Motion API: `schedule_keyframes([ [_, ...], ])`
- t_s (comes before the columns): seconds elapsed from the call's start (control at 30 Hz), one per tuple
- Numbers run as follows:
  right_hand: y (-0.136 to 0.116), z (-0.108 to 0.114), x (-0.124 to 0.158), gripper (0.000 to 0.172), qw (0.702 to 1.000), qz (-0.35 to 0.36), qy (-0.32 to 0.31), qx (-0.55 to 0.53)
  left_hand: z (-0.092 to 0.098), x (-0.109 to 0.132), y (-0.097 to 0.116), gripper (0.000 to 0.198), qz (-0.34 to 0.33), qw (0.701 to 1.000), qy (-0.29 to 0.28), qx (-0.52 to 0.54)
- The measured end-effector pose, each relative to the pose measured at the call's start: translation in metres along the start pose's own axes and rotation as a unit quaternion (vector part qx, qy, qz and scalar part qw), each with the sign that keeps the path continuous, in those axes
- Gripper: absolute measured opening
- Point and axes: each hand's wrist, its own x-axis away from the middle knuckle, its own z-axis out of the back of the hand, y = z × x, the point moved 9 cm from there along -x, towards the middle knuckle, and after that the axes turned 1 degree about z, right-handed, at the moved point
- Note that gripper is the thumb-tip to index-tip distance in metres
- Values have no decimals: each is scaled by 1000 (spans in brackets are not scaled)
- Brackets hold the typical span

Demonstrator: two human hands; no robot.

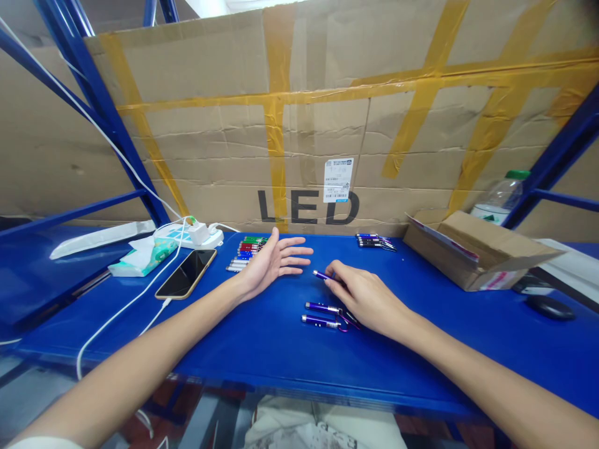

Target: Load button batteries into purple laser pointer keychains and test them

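My right hand (362,293) pinches a purple pen-like tube (321,275) between thumb and fingers, just above the blue table. Below it, two more purple tubes (322,308) lie side by side, their dark straps partly under the hand. My left hand (276,262) is open, palm turned inward with fingers spread, and holds nothing. Behind its wrist lies a row of several green, red, blue and silver tubes (244,255), partly hidden by the hand. A further group of purple and black tubes (372,242) rests near the back edge.
A phone (186,274) with a white cable, a tissue pack (144,257) and a power strip (187,234) sit left. An open cardboard box (477,249), a bottle (500,198) and a black mouse (550,307) are right. Cardboard (210,143) stands behind the blue table (243,355).
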Motion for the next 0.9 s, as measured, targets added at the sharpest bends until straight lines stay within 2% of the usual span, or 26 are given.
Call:
schedule_keyframes([
  [0.2, -3, -11, 1, 18, 998, 32, -45, 36, -2, 0, -1, 80, 7, 1000, -7, -15],
  [0.37, -2, -8, 0, 20, 999, 49, -17, 15, 1, -1, -3, 75, 4, 1000, 6, -21],
  [0.5, 0, -5, 0, 16, 998, 56, 7, -16, 3, -1, -4, 64, -1, 999, 22, -38],
  [0.67, -4, -6, 1, 15, 998, 54, -22, 8, 5, -3, -3, 56, -29, 994, 20, -100],
  [0.8, -10, -12, 2, 19, 996, 67, -58, 21, 1, -2, -2, 57, -68, 972, 2, -225],
  [0.9, -7, -10, 1, 18, 998, 40, -46, 17, -16, 9, 4, 48, -117, 926, -31, -357],
])
